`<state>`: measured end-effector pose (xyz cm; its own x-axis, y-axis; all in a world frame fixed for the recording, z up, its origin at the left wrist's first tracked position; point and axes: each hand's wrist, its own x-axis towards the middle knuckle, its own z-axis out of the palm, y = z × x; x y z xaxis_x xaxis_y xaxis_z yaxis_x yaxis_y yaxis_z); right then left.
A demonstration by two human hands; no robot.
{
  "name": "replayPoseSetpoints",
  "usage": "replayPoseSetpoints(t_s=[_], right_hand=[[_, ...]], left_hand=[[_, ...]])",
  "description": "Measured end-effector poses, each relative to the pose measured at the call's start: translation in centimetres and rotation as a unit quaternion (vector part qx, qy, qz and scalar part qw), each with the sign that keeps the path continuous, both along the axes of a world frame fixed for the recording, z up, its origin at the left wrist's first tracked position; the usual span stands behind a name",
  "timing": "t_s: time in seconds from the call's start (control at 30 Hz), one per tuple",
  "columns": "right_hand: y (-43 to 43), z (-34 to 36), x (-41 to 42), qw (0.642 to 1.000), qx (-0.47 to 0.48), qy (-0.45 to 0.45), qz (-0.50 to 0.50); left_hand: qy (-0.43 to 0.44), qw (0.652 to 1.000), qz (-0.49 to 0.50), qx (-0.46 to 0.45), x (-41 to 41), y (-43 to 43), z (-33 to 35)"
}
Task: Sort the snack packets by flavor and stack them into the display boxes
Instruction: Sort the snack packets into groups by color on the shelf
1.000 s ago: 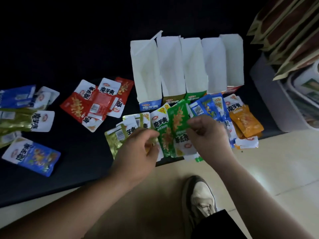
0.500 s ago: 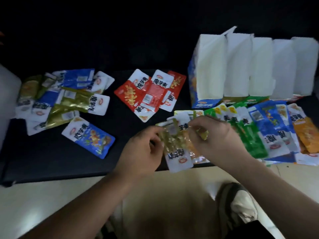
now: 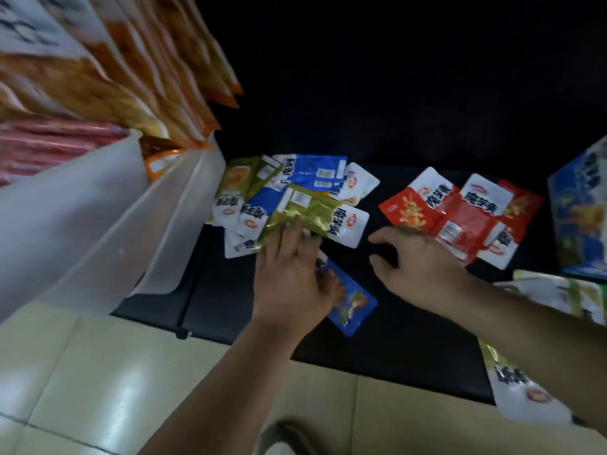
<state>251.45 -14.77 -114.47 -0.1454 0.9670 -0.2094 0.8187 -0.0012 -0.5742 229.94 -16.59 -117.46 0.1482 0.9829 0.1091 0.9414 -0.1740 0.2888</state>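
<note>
White plastic bin (image 3: 98,224) at far left, smooth translucent walls, packed with big glossy orange bags (image 3: 138,77) standing on edge; pinkish bags (image 3: 49,139) beside them, blurred. Blue printed display box (image 3: 578,218) cut off at the right edge, inside not visible. All loose packets lie flat on the black table (image 3: 410,339): a mixed gold and blue pile (image 3: 305,178) just beside the bin, a red pile (image 3: 460,218) overlapping mid-right, pale green ones (image 3: 558,290) near the box. Packets are flat, crinkly foil rectangles with white ends (shiny, catching the light). Left hand (image 3: 292,277) lies flat, fingers straight, tips pressing the gold packet (image 3: 312,215), palm covering part of a blue packet (image 3: 351,300). Right hand (image 3: 417,261) hovers between the piles, fingers spread and loosely bent, holding nothing. Another gold packet (image 3: 519,389) sticks out under the right forearm at the table edge. Glossy tiled floor (image 3: 98,372) below.
</note>
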Motion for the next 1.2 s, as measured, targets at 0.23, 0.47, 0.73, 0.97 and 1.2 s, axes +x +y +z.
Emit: replayPoseSetpoints(t_s=[0.23,0.47,0.73,0.97,1.2], right_hand=[[-0.2,0.0,-0.8,0.997,0.022,-0.067,0.020],[0.1,1.4,-1.3,0.999,-0.042,-0.030,-0.008],[-0.4,1.0,-0.6,0.995,-0.081,-0.032,0.042],[-0.4,0.9,-1.0,0.993,-0.100,-0.043,0.041],[-1.5,0.2,-3.2,0.973,-0.081,-0.161,0.146]], left_hand=[[0.098,0.982,0.017,-0.164,-2.7,9.8,1.9],[0.100,0.968,0.023,-0.229,-2.0,8.6,0.4],[0.101,0.973,0.007,-0.207,-2.7,2.8,0.6],[0.100,0.991,-0.028,-0.083,-1.7,8.2,3.1],[0.176,0.973,-0.044,-0.142,-0.5,10.9,3.2]])
